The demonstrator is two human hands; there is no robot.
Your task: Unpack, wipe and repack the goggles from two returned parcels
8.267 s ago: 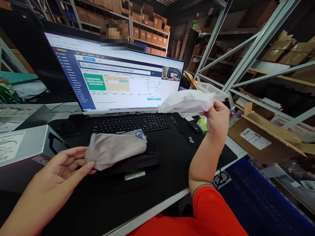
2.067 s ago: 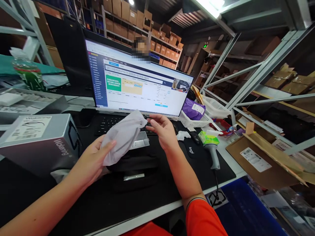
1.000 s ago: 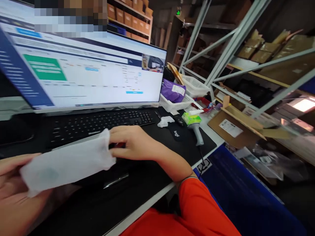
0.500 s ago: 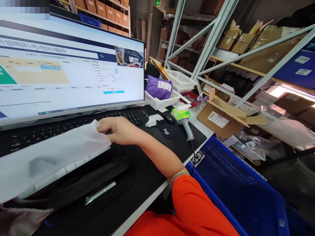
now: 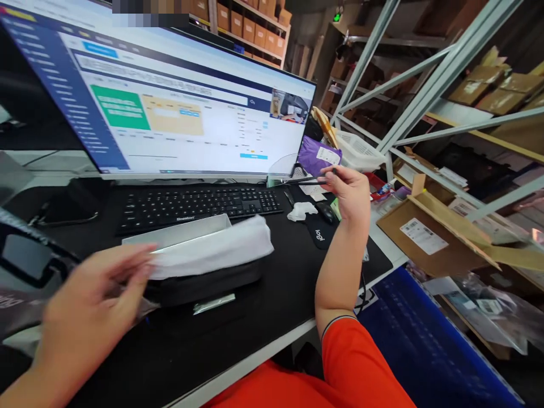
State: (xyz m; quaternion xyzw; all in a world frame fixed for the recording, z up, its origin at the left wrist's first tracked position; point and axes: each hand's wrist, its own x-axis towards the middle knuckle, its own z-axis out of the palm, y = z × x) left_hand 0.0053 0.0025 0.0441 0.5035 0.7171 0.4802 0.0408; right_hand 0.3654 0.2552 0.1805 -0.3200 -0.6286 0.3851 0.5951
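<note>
My right hand (image 5: pixel 349 190) is raised at the monitor's lower right corner. Its fingers pinch the thin dark temple of a pair of glasses (image 5: pixel 304 182), whose clear rounded lens shows faintly against the screen. At the lower left, my left hand (image 5: pixel 96 300) is slightly blurred, thumb and fingers closed on the left end of a soft white wrapping (image 5: pixel 216 249). That wrapping lies over a long black case (image 5: pixel 221 281). Behind it is an open, pale grey narrow box (image 5: pixel 182 233). A small shiny silver packet (image 5: pixel 215 304) rests on the black mat in front.
Behind stand a keyboard (image 5: pixel 199 205) and a large monitor (image 5: pixel 191 113). A crumpled white tissue (image 5: pixel 302 211) and a mouse (image 5: pixel 326 213) lie to the right. Farther right are a purple parcel (image 5: pixel 317 154), an open cardboard box (image 5: pixel 429 232) and a blue crate (image 5: pixel 408 340).
My right hand has let go of the white wrapping and risen to the right with the glasses. My left hand has come into view at the wrapping's left end. The view has swung left.
</note>
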